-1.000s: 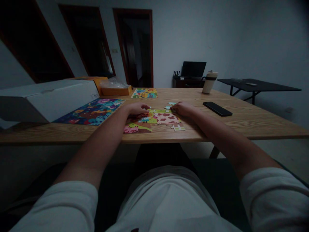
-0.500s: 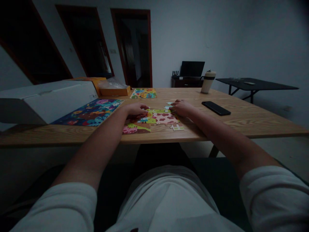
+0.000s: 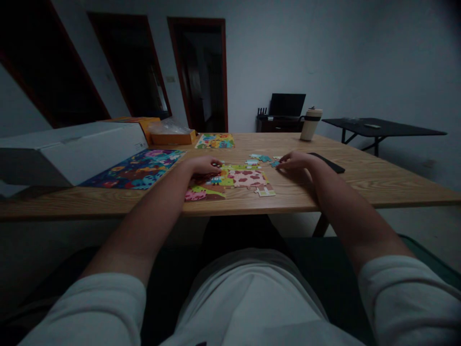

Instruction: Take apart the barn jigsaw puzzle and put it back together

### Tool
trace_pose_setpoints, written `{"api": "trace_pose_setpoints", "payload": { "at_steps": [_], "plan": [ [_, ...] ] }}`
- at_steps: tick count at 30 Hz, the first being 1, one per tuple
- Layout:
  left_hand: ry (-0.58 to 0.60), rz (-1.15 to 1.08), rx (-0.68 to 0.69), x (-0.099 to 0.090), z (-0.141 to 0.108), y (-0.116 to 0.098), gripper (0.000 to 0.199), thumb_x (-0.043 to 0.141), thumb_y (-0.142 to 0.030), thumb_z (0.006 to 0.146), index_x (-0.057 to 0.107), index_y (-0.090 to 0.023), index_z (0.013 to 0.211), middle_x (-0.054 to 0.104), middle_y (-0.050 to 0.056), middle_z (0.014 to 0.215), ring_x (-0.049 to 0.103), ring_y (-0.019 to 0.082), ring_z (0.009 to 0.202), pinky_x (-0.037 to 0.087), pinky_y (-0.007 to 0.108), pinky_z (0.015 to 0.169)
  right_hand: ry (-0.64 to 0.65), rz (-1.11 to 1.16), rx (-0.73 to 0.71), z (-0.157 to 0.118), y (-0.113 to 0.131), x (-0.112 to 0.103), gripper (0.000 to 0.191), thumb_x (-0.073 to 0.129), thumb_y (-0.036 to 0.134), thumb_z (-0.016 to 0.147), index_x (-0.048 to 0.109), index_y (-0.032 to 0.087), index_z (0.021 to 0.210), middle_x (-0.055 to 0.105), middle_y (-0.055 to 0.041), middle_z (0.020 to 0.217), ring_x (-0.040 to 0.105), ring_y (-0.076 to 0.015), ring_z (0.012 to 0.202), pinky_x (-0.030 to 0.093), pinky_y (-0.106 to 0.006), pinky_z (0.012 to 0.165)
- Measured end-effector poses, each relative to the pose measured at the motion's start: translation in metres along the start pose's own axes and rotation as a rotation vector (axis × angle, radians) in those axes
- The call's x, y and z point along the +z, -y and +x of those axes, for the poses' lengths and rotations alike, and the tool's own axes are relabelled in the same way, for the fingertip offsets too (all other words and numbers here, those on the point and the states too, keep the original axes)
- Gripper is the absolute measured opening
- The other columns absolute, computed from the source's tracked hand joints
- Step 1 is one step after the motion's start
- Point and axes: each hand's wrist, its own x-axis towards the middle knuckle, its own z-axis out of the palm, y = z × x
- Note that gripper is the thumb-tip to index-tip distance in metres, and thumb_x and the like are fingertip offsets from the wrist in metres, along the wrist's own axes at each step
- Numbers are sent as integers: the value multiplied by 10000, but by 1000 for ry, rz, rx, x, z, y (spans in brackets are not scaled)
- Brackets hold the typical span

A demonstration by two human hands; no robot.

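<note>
While flat on partly built puzzle (image 3: 234, 179), left hand (image 3: 204, 165) open; right hand (image 3: 296, 161) fingertips pinching loose piece (image 3: 275, 164) beside phone (image 3: 327, 163).

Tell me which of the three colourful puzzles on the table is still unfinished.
The partly joined puzzle under the left hand, with the pink spotted patch. Its edges are jagged; the blue puzzle and the far puzzle are full rectangles.

Top: a pale, whitish shirt covering the torso (image 3: 248, 298).
Sleeves: loose and short, ending near the elbows; left sleeve (image 3: 90, 307), right sleeve (image 3: 410, 298).
Forearms: bare.
Left hand (image 3: 203, 166), right hand (image 3: 297, 161): bare, ungloved.
</note>
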Motion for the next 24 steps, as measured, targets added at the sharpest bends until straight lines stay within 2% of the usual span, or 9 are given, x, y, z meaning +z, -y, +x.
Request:
{"api": "trace_pose_setpoints", "payload": {
  "at_steps": [3, 8, 12, 15, 17, 21, 24],
  "plan": [
    [5, 27, 2, -1, -1, -2, 691, 594, -499, 870, 433, -231, 1486, 690, 79, 863, 572, 157, 658, 399, 245, 572, 88, -101, 41, 2, 12, 1, 401, 720, 613, 718, 771, 225, 808, 737, -77, 786, 646, -215, 677, 482, -330, 633],
    [35, -7, 2, -2, 1, -1, 704, 599, -471, 866, 416, -209, 1493, 672, 73, 887, 553, 151, 651, 403, 241, 563, 78, -217, 11, 7, 20, 5, 377, 637, 564, 815, 777, 216, 851, 736, -90, 771, 646, -217, 692, 456, -315, 631],
    [63, -39, -9, -1, 3, 1, 694, 588, -433, 876, 394, -205, 1502, 661, 66, 874, 542, 142, 637, 396, 233, 557, -28, -298, -19, 10, 22, 10, 331, 634, 485, 831, 775, 196, 910, 741, -141, 860, 664, -259, 764, 462, -334, 658],
    [56, -17, 3, -1, 2, 0, 689, 575, -441, 880, 395, -211, 1504, 668, 72, 871, 544, 144, 639, 387, 226, 551, -136, -304, -72, 10, 27, 11, 280, 599, 402, 868, 762, 179, 912, 739, -149, 878, 668, -251, 797, 462, -312, 662],
    [38, 10, 7, -2, 0, -1, 689, 575, -472, 872, 415, -228, 1496, 678, 76, 871, 554, 151, 651, 385, 226, 551, -151, -180, -100, 8, 32, 12, 266, 553, 353, 907, 746, 169, 915, 741, -127, 861, 670, -218, 776, 460, -278, 639],
    [9, 18, 13, -2, -1, -2, 678, 577, -480, 865, 442, -237, 1483, 687, 74, 867, 558, 149, 641, 384, 236, 562, -7, 296, -96, 5, 43, 15, 272, 494, 330, 969, 695, 147, 969, 739, -102, 870, 681, -166, 709, 473, -233, 571],
    [-15, 45, 28, -3, 2, 0, 679, 583, -445, 865, 436, -215, 1487, 687, 68, 842, 551, 146, 625, 386, 243, 572, 54, 464, -126, 3, 48, 16, 256, 513, 343, 972, 676, 146, 956, 740, -117, 919, 683, -158, 704, 497, -233, 573]
  ]
}}
